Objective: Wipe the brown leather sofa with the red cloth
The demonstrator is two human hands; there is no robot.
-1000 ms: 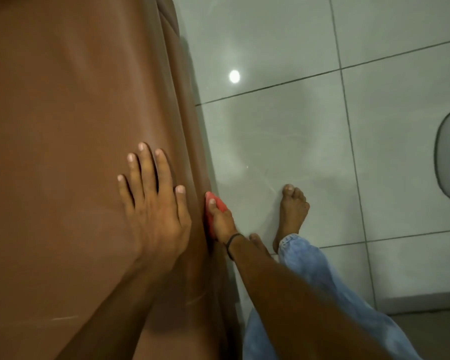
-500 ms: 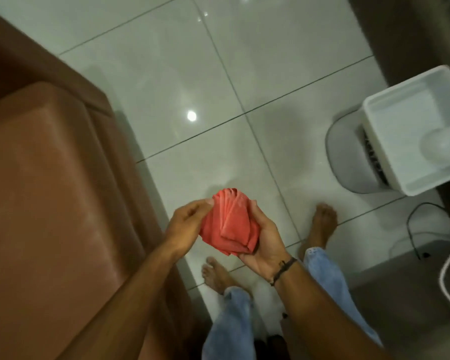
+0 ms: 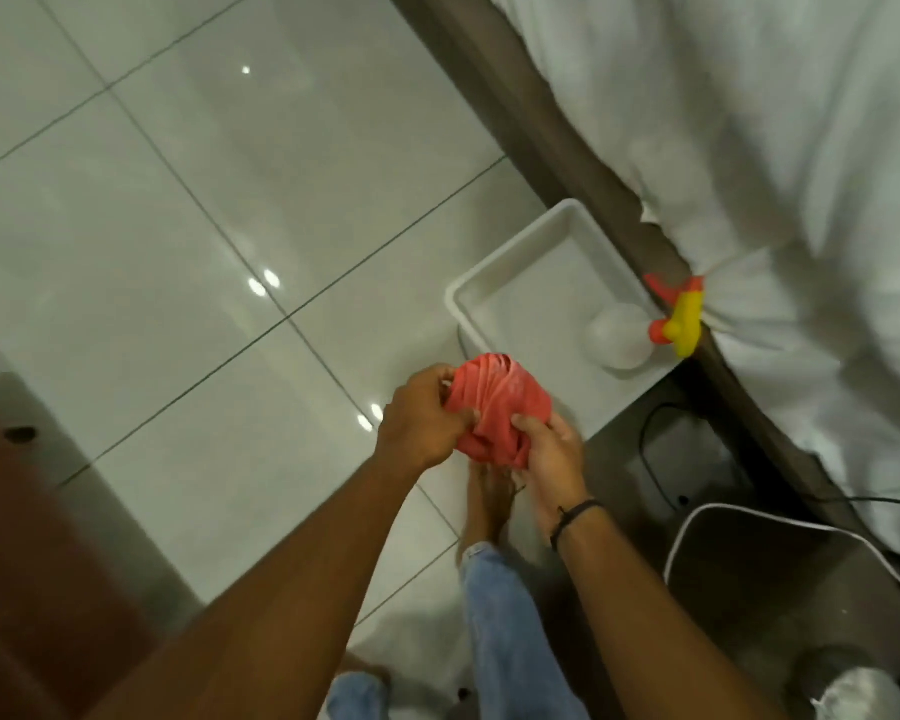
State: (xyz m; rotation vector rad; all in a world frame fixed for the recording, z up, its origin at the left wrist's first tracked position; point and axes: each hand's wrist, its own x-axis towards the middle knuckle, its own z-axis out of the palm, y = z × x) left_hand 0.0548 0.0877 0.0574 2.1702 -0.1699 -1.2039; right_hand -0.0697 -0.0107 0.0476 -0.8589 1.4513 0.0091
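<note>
Right now my left hand (image 3: 427,423) and my right hand (image 3: 546,454) both squeeze the red cloth (image 3: 494,407), all bunched up in a ball. Just behind the cloth sits a white tub (image 3: 515,262) on the shiny floor (image 3: 188,241). Far left of the cloth, the brown sofa (image 3: 37,563) peeks in, well apart from it.

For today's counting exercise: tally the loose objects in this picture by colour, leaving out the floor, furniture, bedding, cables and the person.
Red: 1, red cloth
White: 2, tray, round ball-like object
Yellow and red: 1, clip
Total: 4
</note>
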